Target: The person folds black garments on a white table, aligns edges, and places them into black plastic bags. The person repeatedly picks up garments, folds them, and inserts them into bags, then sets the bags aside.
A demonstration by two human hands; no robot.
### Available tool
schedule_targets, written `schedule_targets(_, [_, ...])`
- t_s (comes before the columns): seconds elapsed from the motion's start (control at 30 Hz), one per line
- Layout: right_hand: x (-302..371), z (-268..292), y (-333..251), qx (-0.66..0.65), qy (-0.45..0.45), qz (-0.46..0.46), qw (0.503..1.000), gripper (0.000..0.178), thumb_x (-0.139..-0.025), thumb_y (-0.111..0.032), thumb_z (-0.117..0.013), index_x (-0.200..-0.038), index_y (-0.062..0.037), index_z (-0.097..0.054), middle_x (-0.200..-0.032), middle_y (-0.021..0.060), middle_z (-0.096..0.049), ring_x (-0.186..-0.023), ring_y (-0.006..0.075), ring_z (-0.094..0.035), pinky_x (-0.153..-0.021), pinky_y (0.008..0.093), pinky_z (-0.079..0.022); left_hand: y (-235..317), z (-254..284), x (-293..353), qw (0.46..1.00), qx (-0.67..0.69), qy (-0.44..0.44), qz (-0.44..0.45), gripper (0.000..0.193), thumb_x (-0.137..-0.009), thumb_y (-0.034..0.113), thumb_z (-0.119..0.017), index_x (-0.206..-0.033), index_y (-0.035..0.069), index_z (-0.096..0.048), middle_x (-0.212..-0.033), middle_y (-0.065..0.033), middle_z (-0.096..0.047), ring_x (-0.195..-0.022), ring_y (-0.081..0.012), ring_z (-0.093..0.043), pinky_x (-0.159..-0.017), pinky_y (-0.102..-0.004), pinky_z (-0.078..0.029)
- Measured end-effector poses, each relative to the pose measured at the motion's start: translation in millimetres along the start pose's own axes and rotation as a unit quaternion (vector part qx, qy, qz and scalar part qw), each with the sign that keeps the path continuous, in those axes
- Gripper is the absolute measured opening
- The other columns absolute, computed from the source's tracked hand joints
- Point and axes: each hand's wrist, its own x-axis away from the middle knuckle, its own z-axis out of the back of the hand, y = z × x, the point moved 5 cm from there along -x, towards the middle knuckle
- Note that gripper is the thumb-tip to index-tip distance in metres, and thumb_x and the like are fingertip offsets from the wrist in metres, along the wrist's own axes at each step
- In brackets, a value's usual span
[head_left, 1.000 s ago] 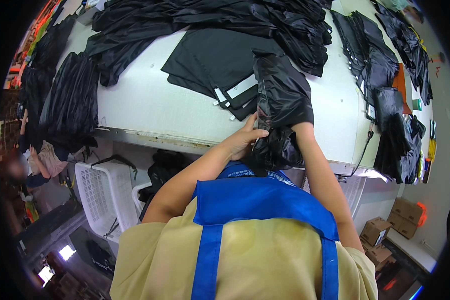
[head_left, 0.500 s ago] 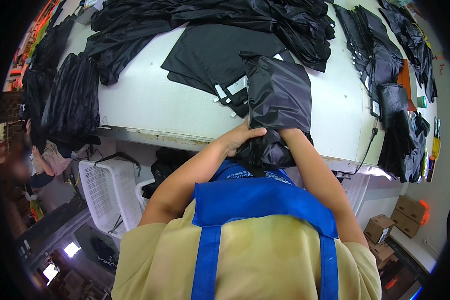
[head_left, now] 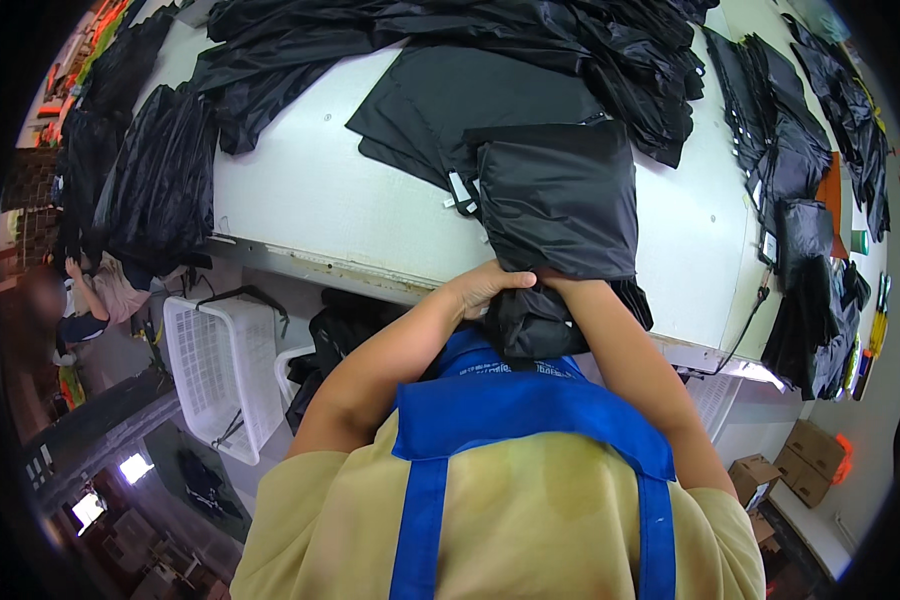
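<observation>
A piece of thin, shiny black fabric (head_left: pixel 560 200), folded into a rough rectangle, lies at the table's near edge. Its lower part hangs in a crumpled bunch over the edge in front of my apron. My left hand (head_left: pixel 485 288) pinches the bunch at the left, thumb on top and fingers mostly hidden behind the cloth. Close beside it, my right hand (head_left: pixel 575 290) reaches in under the folded layer, so its fingers are covered. Behind the fabric lie flat black panels (head_left: pixel 470 100) with small white labels along their lower edge.
Long heaps of black fabric (head_left: pixel 390 30) cross the far side of the white table (head_left: pixel 300 200). More black pieces hang at the left (head_left: pixel 160 180) and right (head_left: pixel 785 120). Below the table stands a white plastic basket (head_left: pixel 225 370). Cardboard boxes (head_left: pixel 808 455) sit at lower right; another person (head_left: pixel 105 305) is at far left.
The folded fabric's top layer is spread wider and lies smoother than before. My two hands have come closer together at its near edge. The whole view has shifted slightly.
</observation>
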Motion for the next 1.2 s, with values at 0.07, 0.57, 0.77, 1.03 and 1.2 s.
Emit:
schedule_targets(0.07, [-7, -2, 4, 0.002, 0.001, -0.010, 1.000, 0.056, -0.090, -0.037, -0.051, -0.136, -0.0054, -0.045, -0.142, 0.0195, -0.042, -0.131, 0.0320, -0.039, -0.110, 0.0384, -0.027, 3, -8, 3, 1.000, 0.000, -0.007, 0.007, 0.074, -0.073, 0.016, -0.075, -0.136, 0.000, -0.039, -0.129, -0.0141, -0.052, -0.114, -0.0232, -0.054, -0.098, -0.0342, -0.045])
schedule_targets(0.57, [3, 18, 31, -0.056, -0.059, -0.028, 0.996, 0.056, -0.090, -0.038, -0.051, -0.136, -0.0057, -0.046, -0.141, 0.0197, -0.042, -0.131, 0.0322, -0.039, -0.110, 0.0387, -0.028, 13, -9, 1, 0.995, -0.060, -0.067, 0.050, 0.083, -0.067, 0.005, -0.070, -0.140, -0.001, -0.033, -0.133, -0.0129, -0.050, -0.119, -0.0242, -0.050, -0.104, -0.0344, -0.038])
schedule_targets(0.77, [-25, -11, 21, -0.027, -0.073, -0.045, 0.996, 0.056, -0.090, -0.038, -0.051, -0.136, -0.0059, -0.046, -0.141, 0.0198, -0.042, -0.131, 0.0322, -0.039, -0.110, 0.0388, -0.028, 3, 6, -2, 0.991, -0.068, -0.054, 0.101, 0.066, -0.067, 0.002, -0.071, -0.129, -0.003, -0.048, -0.123, -0.0135, -0.057, -0.110, -0.0230, -0.055, -0.097, -0.0340, -0.044])
schedule_targets(1.03, [-35, -26, 5, -0.009, -0.104, -0.033, 0.994, 0.056, -0.090, -0.038, -0.050, -0.135, -0.0060, -0.046, -0.141, 0.0199, -0.042, -0.131, 0.0323, -0.039, -0.110, 0.0390, -0.028, 9, 23, -2, 0.988, -0.075, -0.057, 0.123, 0.059, -0.068, 0.004, -0.072, -0.123, -0.004, -0.052, -0.115, -0.0126, -0.061, -0.103, -0.0221, -0.059, -0.093, -0.0334, -0.047])
schedule_targets(1.2, [-32, -40, 0, 0.004, -0.106, -0.051, 0.993, 0.056, -0.090, -0.039, -0.050, -0.135, -0.0061, -0.047, -0.141, 0.0200, -0.043, -0.131, 0.0323, -0.039, -0.109, 0.0391, -0.028, 16, 15, 12, 0.990, 0.046, 0.046, 0.123, 0.064, -0.068, 0.013, -0.076, -0.125, -0.003, -0.050, -0.115, -0.0153, -0.061, -0.103, -0.0240, -0.061, -0.093, -0.0348, -0.049])
